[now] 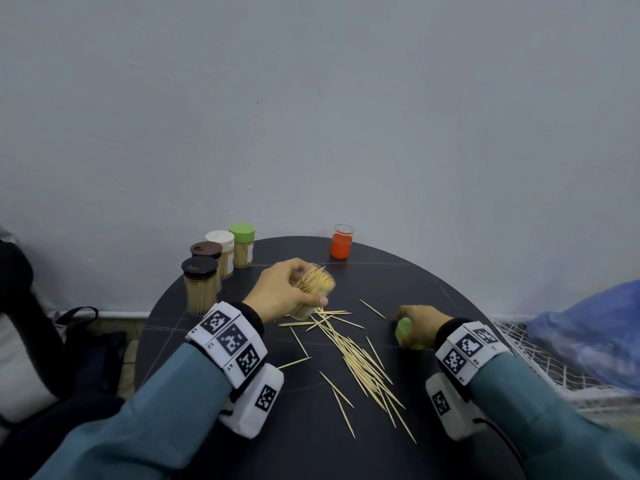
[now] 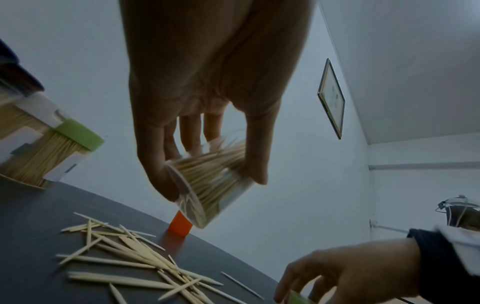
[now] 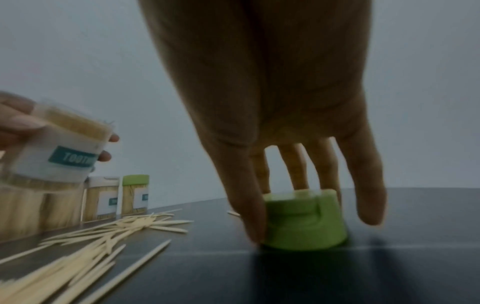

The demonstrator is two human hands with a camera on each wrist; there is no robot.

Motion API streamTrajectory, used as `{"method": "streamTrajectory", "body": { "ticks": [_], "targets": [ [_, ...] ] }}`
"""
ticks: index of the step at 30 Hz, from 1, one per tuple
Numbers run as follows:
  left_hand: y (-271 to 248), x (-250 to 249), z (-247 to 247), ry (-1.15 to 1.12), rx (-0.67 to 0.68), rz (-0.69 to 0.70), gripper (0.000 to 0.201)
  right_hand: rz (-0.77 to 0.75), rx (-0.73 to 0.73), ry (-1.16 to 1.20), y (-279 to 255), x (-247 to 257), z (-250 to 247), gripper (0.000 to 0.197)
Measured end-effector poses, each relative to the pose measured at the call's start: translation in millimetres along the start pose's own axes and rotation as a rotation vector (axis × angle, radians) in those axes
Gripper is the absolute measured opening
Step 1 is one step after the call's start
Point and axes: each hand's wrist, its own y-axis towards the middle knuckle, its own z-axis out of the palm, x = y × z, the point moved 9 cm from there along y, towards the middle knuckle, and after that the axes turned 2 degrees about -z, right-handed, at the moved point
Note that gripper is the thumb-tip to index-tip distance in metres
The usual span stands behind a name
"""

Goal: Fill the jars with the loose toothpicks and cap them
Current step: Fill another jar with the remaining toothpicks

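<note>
My left hand (image 1: 287, 292) (image 2: 207, 164) grips a clear open jar (image 1: 313, 289) (image 2: 210, 189) (image 3: 62, 148) packed with toothpicks, tilted and held just above the dark round table (image 1: 311, 445). Loose toothpicks (image 1: 360, 358) (image 2: 135, 259) (image 3: 91, 242) lie scattered across the table's middle. My right hand (image 1: 419, 327) (image 3: 298, 201) pinches a green cap (image 1: 407, 334) (image 3: 301, 220) that sits on the table, thumb on one side and fingers behind it. The cap's edge (image 2: 298, 298) shows under the right hand (image 2: 350, 267) in the left wrist view.
Several capped, filled jars stand at the table's back left: a black-capped one (image 1: 200, 289), brown (image 1: 207, 252), white (image 1: 221, 244) (image 3: 102, 197) and green (image 1: 242, 244) (image 2: 75, 139) (image 3: 135, 195). A clear jar with an orange cap inside it (image 1: 341, 242) (image 2: 180, 225) stands at the far edge.
</note>
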Motion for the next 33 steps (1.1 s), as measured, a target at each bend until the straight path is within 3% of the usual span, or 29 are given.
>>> {"method": "streamTrajectory", "body": {
  "ticks": [3, 6, 9, 11, 23, 33],
  "targets": [
    [0.2, 0.2, 0.4, -0.015, -0.003, 0.008, 0.055, -0.013, -0.104, 0.062, -1.4, 2.7, -14.4, 0.035],
    [0.4, 1.4, -0.1, -0.05, -0.003, 0.005, 0.057, -0.112, -0.238, 0.409, -5.6, 20.1, -34.5, 0.04],
    [0.5, 0.5, 2.6, -0.043, 0.023, 0.027, 0.056, -0.299, -0.231, 0.808, -17.4, 57.4, -47.8, 0.03],
    [0.1, -0.8, 5.8, -0.043, 0.052, 0.046, 0.055, -0.408, -0.209, 0.906, -25.3, 81.8, -54.7, 0.025],
    [-1.6, 3.3, -0.3, 0.021, 0.057, 0.053, 0.052, -0.636, -0.27, 0.682, -40.2, 138.0, -64.4, 0.03],
    [-4.8, 0.6, -6.1, 0.042, 0.025, 0.066, 0.049, -0.658, -0.247, 0.539, -35.1, 150.1, -60.9, 0.036]
  ]
}}
